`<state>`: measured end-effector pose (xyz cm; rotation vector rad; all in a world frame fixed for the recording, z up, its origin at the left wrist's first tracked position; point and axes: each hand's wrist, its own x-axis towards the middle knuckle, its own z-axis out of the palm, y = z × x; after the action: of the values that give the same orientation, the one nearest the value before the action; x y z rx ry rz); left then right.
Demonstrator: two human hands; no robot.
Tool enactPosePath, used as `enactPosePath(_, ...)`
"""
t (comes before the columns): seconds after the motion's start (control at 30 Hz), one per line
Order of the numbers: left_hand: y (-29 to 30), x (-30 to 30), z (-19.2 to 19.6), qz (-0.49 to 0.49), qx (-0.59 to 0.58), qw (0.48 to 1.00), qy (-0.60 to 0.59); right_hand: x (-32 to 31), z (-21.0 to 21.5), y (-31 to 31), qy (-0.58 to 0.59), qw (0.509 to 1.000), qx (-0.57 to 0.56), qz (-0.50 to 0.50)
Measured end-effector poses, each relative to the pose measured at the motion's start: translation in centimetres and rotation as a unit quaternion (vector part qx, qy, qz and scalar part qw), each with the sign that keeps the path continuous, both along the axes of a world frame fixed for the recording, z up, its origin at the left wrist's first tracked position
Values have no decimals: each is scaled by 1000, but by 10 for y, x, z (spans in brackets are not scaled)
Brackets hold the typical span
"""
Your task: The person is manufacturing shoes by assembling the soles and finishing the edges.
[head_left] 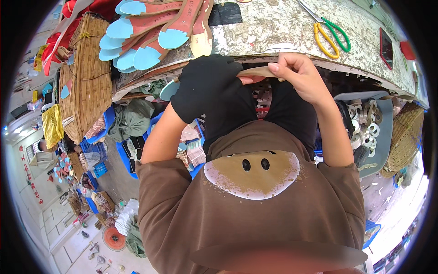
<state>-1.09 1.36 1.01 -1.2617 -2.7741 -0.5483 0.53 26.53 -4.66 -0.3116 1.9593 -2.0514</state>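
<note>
My left hand (pixel 205 84), in a black glove, is closed around a shoe insole. Its light-blue end (pixel 169 91) sticks out on the left, and a bit of its reddish underside shows by the fingertips; the glove hides the rest. My bare right hand (pixel 299 75) pinches one end of a thin tan strip (pixel 259 71) between thumb and fingers. That strip stretches across to the insole in my left hand. Both hands are just in front of the worktable's near edge, above my lap. A pile of reddish insoles with light-blue ends (pixel 148 34) lies on the table beyond my left hand.
Scissors (pixel 331 39) with yellow and green handles and a red-edged phone (pixel 386 48) lie on the worn worktable (pixel 269 27). A grey bin (pixel 381 132) of tape rolls stands at right beside a wicker basket (pixel 404 137). Another woven basket (pixel 86 73) is at left.
</note>
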Motion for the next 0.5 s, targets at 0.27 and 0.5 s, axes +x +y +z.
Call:
enactPosePath(0.27,-5,9,-7,74,141,972,-173,19,-17,4,-16,993,-43,-108)
enactPosePath(0.5,14,35,-17,210,419,825,-314,32,3,-8,92,974,-140,-152)
